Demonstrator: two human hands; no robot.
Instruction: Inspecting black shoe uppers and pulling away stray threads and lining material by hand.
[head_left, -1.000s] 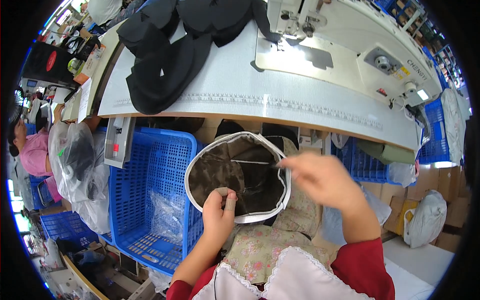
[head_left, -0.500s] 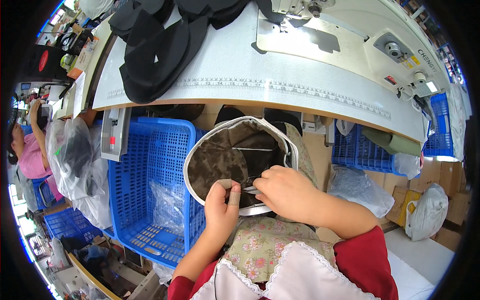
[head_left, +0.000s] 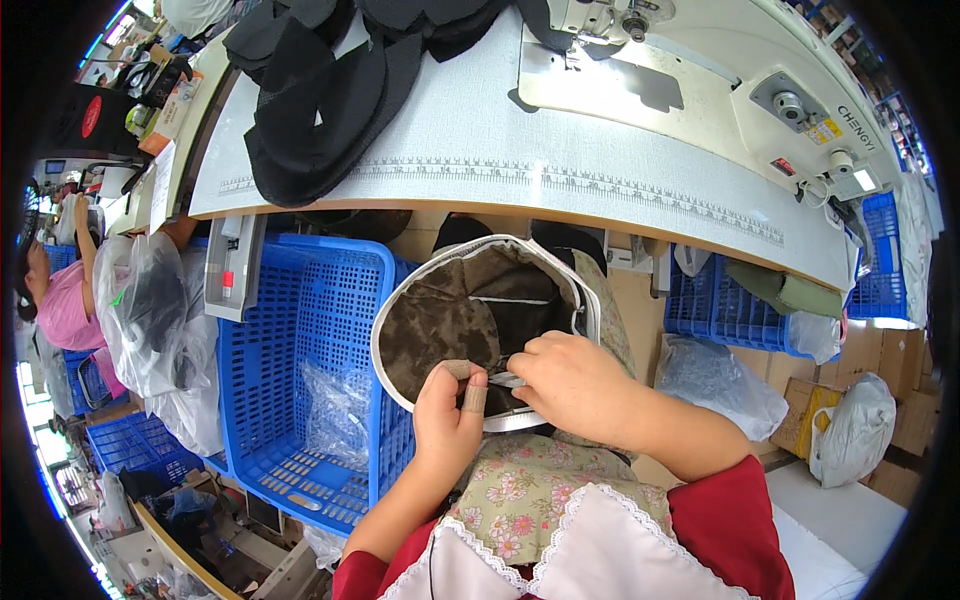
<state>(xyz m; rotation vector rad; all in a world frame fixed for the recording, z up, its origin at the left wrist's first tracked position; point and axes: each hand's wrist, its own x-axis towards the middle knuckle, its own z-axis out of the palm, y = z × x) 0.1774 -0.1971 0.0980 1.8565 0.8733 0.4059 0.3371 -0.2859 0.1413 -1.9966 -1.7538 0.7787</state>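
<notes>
On my lap lies a round, hollow fabric piece (head_left: 435,330) with brown plush inside and a white edge all around, its opening facing up. My left hand (head_left: 448,405), with tan tape on thumb and finger, is closed at its near edge and pinches the fabric. Right beside it, inside the opening, my right hand (head_left: 565,375) is closed on a small, thin, silvery-grey thing (head_left: 508,380). Its tip points at the left fingertips. My fingers hide most of it, so its kind cannot be made out.
Ahead stands a sewing machine (head_left: 740,95) on a white table with a printed ruler (head_left: 500,172). Black fabric pieces (head_left: 320,130) lie stacked there. A blue basket (head_left: 290,400) stands at my left, blue crates (head_left: 730,300) at the right. A person in pink (head_left: 68,305) sits far left.
Both hands keep their places at the near edge of the fabric piece. The silvery-grey thing has shifted slightly between my fingers. The whole view has moved a little.
</notes>
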